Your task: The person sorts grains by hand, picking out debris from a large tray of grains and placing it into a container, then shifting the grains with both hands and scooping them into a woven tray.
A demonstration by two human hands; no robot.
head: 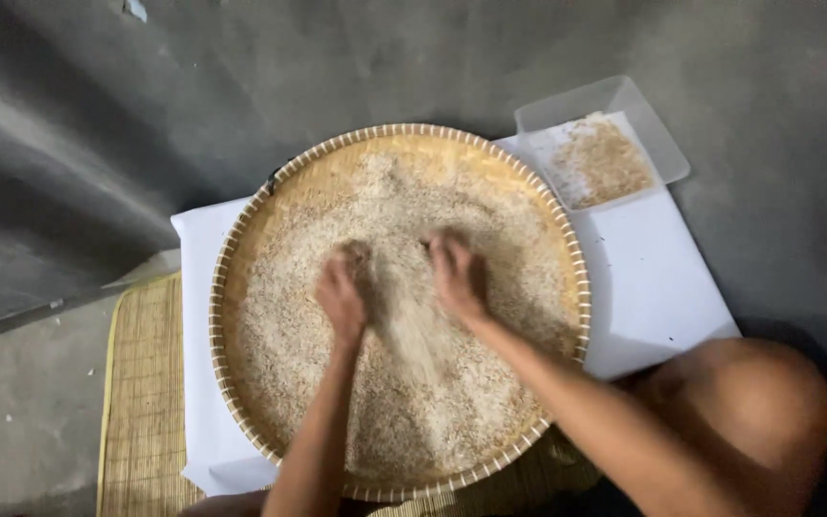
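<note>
Both hands sit side by side in the middle of a big round woven tray [241, 251] filled with pale rice [289, 354]. The left hand [342, 287] and the right hand [458, 276] are curled loosely with palms turned toward each other, and a blurred stream of grain [412, 325] falls between them; how tightly the fingers are closed cannot be told through the blur. The rice lies directly under and all around the hands, spread thin toward the far rim and thicker near the person, so neither hand is nearer than the other. Beyond the tray to the right, well apart from the hands, a small clear rectangular dish [653, 124] holds a little darker grain. The tray rests on a white cloth [653, 278] over a straw mat [141, 402], on a grey concrete floor [126, 124]; the person's knee [758, 402] is at lower right.
</note>
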